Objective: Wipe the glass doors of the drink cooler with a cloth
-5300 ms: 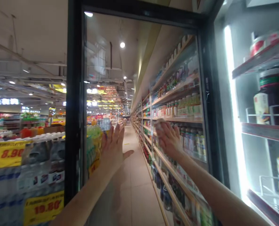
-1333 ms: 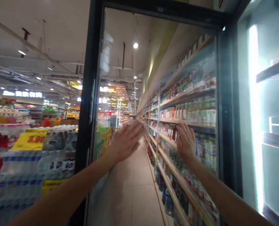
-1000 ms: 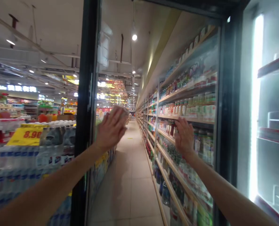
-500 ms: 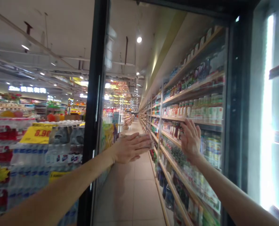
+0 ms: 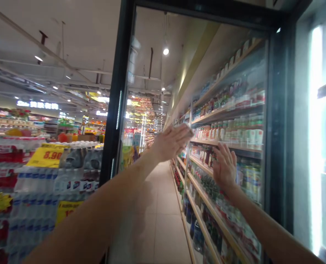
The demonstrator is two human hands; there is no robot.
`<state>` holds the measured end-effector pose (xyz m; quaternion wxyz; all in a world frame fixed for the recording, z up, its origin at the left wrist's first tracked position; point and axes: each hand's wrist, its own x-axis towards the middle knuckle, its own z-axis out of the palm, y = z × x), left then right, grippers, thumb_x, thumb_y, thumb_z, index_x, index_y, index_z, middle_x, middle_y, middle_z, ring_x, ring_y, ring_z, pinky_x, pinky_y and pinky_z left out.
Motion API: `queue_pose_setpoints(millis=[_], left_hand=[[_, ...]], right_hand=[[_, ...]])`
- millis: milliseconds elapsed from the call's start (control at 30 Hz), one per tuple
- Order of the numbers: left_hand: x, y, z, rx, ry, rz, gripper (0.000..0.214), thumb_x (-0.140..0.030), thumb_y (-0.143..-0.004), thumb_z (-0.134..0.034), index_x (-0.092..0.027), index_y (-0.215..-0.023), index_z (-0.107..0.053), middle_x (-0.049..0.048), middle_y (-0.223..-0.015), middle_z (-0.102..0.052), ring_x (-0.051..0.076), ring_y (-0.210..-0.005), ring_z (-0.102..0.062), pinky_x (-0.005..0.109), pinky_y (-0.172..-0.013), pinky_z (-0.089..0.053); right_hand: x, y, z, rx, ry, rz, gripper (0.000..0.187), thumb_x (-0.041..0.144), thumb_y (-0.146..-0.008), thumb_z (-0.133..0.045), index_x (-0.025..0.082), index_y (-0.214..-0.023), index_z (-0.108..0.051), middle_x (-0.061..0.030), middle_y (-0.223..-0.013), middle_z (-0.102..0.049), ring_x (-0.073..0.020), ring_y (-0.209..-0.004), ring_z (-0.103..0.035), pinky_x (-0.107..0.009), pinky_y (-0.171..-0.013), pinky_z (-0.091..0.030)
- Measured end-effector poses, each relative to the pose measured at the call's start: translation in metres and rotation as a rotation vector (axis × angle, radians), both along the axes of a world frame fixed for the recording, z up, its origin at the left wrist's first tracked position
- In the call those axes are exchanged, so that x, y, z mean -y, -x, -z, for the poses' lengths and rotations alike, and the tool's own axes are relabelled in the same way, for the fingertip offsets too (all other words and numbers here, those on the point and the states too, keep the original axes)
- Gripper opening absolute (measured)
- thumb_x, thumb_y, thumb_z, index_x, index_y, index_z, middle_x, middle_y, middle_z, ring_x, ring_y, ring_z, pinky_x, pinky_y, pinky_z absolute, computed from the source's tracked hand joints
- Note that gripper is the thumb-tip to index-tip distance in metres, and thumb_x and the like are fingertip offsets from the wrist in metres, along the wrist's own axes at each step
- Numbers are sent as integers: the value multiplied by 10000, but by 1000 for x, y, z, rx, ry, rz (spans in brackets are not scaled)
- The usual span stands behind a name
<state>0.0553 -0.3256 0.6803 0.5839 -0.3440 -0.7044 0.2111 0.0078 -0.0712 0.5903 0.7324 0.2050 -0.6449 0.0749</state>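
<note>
A glass cooler door (image 5: 196,11) with a black frame stands open in front of me. My left hand (image 5: 172,141) reaches across the door, fingers stretched out together and somewhat blurred. A pale, thin cloth (image 5: 190,131) shows at its fingertips, pressed flat toward the glass; most of it is hidden under the fingers. To the right, my right hand (image 5: 223,165) is raised to the pane with its fingers apart and nothing in it. It appears to rest against the glass, though contact is hard to see.
Through the glass run long shelves (image 5: 207,168) of bottles and jars beside a tiled aisle floor (image 5: 163,198). Stacked bottle packs (image 5: 33,183) with a yellow price sign (image 5: 47,154) stand at left. A bright light strip (image 5: 315,139) lines the cooler's interior at right.
My left hand has moved up and to the right across the pane with the cloth. My right hand stays in nearly the same place. The view has shifted slightly.
</note>
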Motion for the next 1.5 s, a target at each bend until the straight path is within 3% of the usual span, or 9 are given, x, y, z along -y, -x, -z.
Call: queue_pose_setpoints(millis=[100, 300, 500, 700, 867, 1033, 1200, 1400, 1500], left_hand=[[0, -2, -6, -47, -249, -41, 482, -346, -927, -341, -201, -1384, -386, 67, -1512, -302, 251, -1414, -210, 501, -1125, -212], [-4, 1, 19, 56, 445, 105, 424, -340, -927, -324, -300, -1331, -448, -34, -1481, -367, 143, -1396, -257, 377, -1151, -196], [20, -4, -25, -92, -433, -53, 471, -332, -918, -359, -195, -1367, -406, 86, -1498, -330, 257, -1410, -219, 493, -1116, -228], [14, -1, 3, -34, 151, 2, 475, -372, -927, -340, -279, -1393, -350, 1, -1501, -333, 174, -1412, -219, 405, -1142, -205], [38, -1, -10, -188, -590, -36, 506, -340, -916, -357, -213, -1405, -336, 86, -1508, -310, 260, -1418, -192, 497, -1108, -245], [40, -5, 4, -42, 46, -23, 531, -366, -916, -353, -268, -1431, -271, 21, -1502, -332, 190, -1414, -214, 413, -1144, -198], [39, -7, -3, -120, -557, -98, 507, -367, -908, -375, -178, -1378, -371, 113, -1515, -286, 285, -1418, -184, 510, -1121, -206], [23, -3, 19, -9, 65, -26, 520, -453, -916, -346, -267, -1401, -328, 29, -1514, -306, 203, -1420, -195, 439, -1159, -142], [48, -4, 2, -66, -221, -57, 507, -435, -926, -319, -267, -1405, -321, 41, -1513, -308, 217, -1416, -207, 477, -1156, -129]], right_hand=[[0, 0, 0, 12, 9, -5, 452, 230, -890, -390, 243, -1339, -439, -104, -1405, -472, -229, -1356, -357, -458, -1105, -245], [0, 0, 0, 1, 0, -4, 429, 231, -892, -384, 234, -1313, -466, -104, -1385, -495, -219, -1356, -357, -446, -1101, -254], [0, 0, 0, -13, -2, -15, 426, 226, -892, -392, 222, -1312, -467, -106, -1390, -489, -216, -1359, -352, -443, -1104, -247], [1, 2, 1, -3, -1, -16, 451, 229, -890, -390, 246, -1338, -443, -96, -1403, -476, -229, -1349, -368, -457, -1096, -257], [1, 2, 0, -28, -16, -13, 471, 221, -889, -387, 249, -1358, -417, -96, -1405, -474, -226, -1355, -358, -460, -1099, -256], [0, 2, 1, -5, -6, -9, 479, 220, -884, -399, 261, -1361, -420, -86, -1417, -462, -229, -1354, -359, -457, -1105, -249], [1, 1, 0, -24, -3, 13, 449, 232, -892, -402, 244, -1339, -442, -108, -1391, -488, -236, -1349, -369, -459, -1097, -264], [2, 1, 0, -5, -10, 23, 472, 238, -884, -420, 244, -1356, -426, -105, -1417, -459, -237, -1354, -358, -458, -1102, -253], [1, 2, 0, -7, -13, 17, 480, 228, -881, -417, 246, -1361, -422, -100, -1419, -456, -234, -1353, -360, -454, -1102, -252]])
